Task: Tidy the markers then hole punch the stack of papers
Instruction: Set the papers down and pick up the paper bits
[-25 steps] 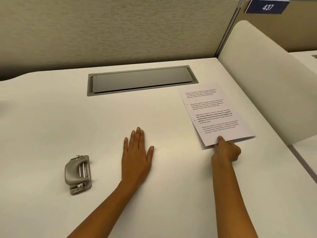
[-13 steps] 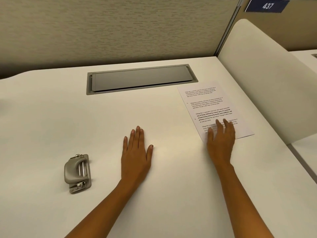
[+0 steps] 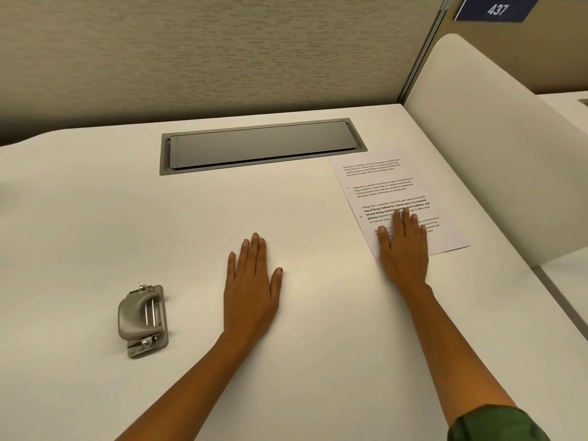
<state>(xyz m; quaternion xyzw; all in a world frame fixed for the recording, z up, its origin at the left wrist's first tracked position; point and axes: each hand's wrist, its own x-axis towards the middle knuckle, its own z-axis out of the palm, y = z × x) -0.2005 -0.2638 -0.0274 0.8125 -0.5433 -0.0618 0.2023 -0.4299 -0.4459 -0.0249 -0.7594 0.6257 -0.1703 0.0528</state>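
Left hand [image 3: 251, 281] flat on white desk [image 3: 95, 224], fingers straight, right hand [image 3: 404, 246] flat on printed papers [image 3: 375, 183], grey hole punch [image 3: 143, 319] far left, untouched

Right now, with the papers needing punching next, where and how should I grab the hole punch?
Probably across its narrow width, around the rounded lever and base. The hole punch lies flat, its long axis pointing away from you, so the left hand, flat on the desk to its right, could come down from above.
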